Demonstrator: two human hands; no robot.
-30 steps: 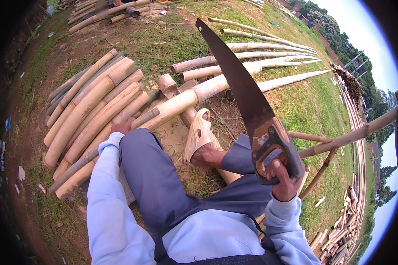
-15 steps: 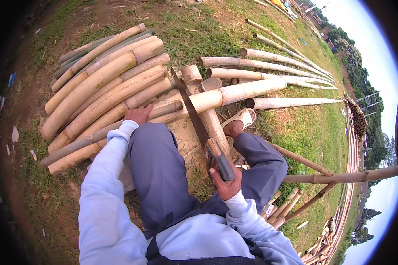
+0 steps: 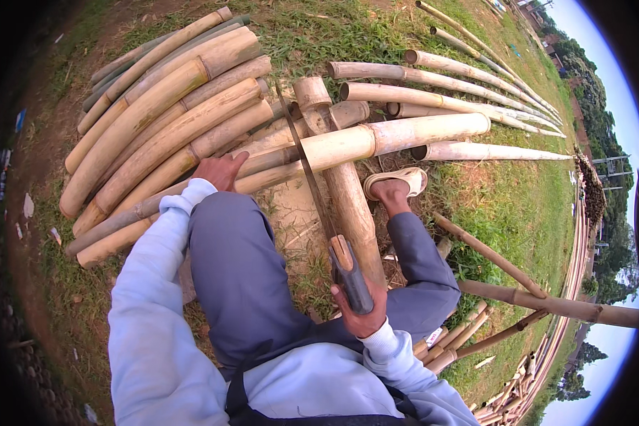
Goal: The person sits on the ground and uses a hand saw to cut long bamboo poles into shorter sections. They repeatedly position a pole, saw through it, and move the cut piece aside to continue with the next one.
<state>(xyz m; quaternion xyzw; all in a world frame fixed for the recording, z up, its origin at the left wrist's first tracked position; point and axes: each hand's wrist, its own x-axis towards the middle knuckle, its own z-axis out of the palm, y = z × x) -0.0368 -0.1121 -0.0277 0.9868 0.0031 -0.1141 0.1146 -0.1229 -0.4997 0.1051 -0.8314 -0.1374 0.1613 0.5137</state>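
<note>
My left hand [image 3: 220, 170] is closed around a slim brownish bamboo pole [image 3: 138, 211], its thumb stretched along it. This slim pole lies against a thicker pale bamboo pole [image 3: 405, 135], which rests across a bamboo log [image 3: 351, 206]. In my right hand [image 3: 366, 312] is the dark handle of a handsaw [image 3: 351, 278], gripped near my right thigh. The saw's long blade [image 3: 309, 170] crosses the thick pole, edge down, beside the slim pole's end. Whether its teeth bite into the bamboo I cannot tell.
A row of cut bamboo lengths [image 3: 163, 99] lies on the left. Long bamboo poles [image 3: 461, 85] stretch away at the far right. My sandalled foot [image 3: 397, 186] stands beyond the log. A bamboo frame [image 3: 547, 304] and short offcuts [image 3: 461, 334] are at the right.
The right hand has drawn the saw handle nearer to me, and the blade, broadside before, now stands more on edge against the slim pole's end. My left hand keeps its hold. The view has shifted slightly.
</note>
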